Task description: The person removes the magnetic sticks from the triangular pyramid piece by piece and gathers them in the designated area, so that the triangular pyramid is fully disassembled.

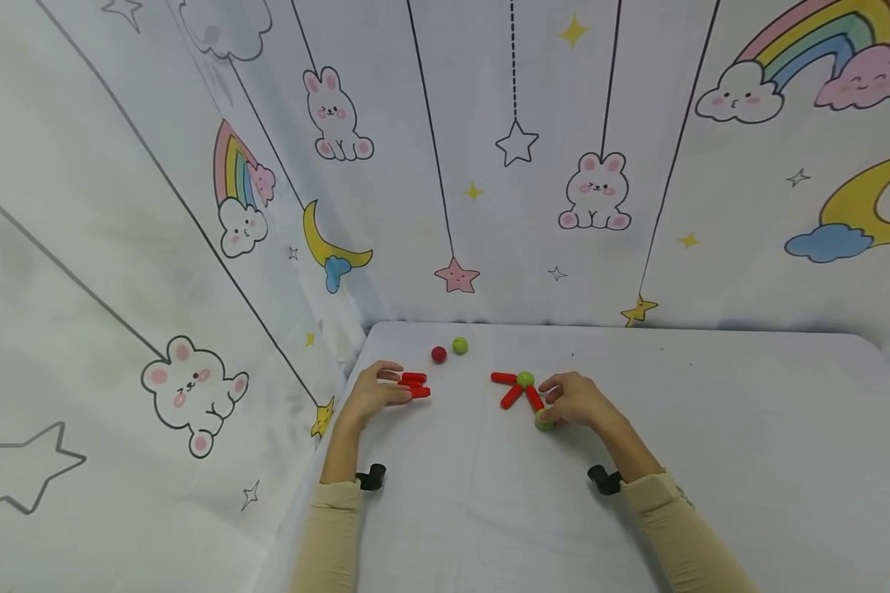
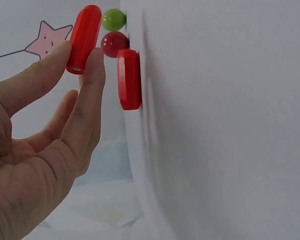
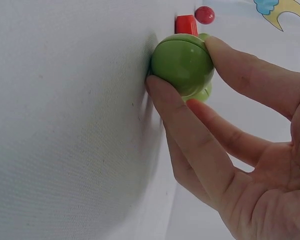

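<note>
My left hand pinches a red rod between thumb and finger, a little above the table. Another red rod lies just beyond it on the white cloth. To the right, several pieces form a figure: a green ball touches three red rods, one pointing left, one slanting to the near left, one toward my right hand. With thumb and fingertips, that hand grips a second green ball at the near end of the last rod. Whether ball and rod are joined is hidden.
A loose red ball and a loose green ball sit side by side near the table's far edge. The white-covered table extends widely to the right. A patterned curtain hangs behind and along the left.
</note>
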